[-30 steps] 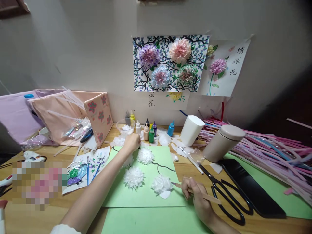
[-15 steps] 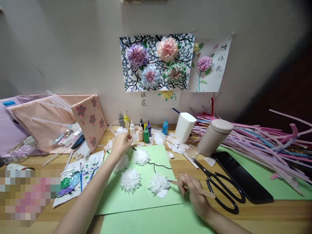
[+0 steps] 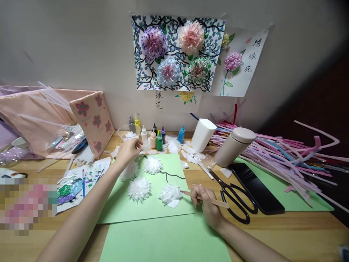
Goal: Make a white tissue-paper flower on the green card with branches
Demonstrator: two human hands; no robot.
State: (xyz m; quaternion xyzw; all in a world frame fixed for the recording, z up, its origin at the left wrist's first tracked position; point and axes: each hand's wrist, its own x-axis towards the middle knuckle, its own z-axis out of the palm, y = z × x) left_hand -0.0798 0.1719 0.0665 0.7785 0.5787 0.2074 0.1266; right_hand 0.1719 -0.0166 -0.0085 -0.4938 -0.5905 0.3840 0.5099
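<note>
My right hand (image 3: 204, 203) grips a wooden craft stick (image 3: 222, 204), whose darker tip meets the edge of a white paper flower (image 3: 169, 193) at the right of a green sheet (image 3: 122, 214). A round white paper piece (image 3: 173, 203) shows below that flower. My left hand (image 3: 130, 148) reaches over the sheet's far edge, its fingers closed together just beside a clear plastic cup (image 3: 120, 137) holding white paper bits (image 3: 131, 135). Whatever those fingers hold is too small to make out. More white flowers (image 3: 139, 189) sit on the sheet, one partly behind my left forearm.
Paint bottles (image 3: 159, 141) stand along the back. To the right lie black-handled scissors (image 3: 240, 198), a phone (image 3: 257, 187), a tilted canister (image 3: 234, 145) and pipe cleaners (image 3: 272, 149). A paint palette (image 3: 69, 189) and a pink flowered box (image 3: 92, 122) are on the left.
The camera view has tilted down and shifted, so the scene sits higher and mostly further left. Both hands keep nearly the same places on the table.
</note>
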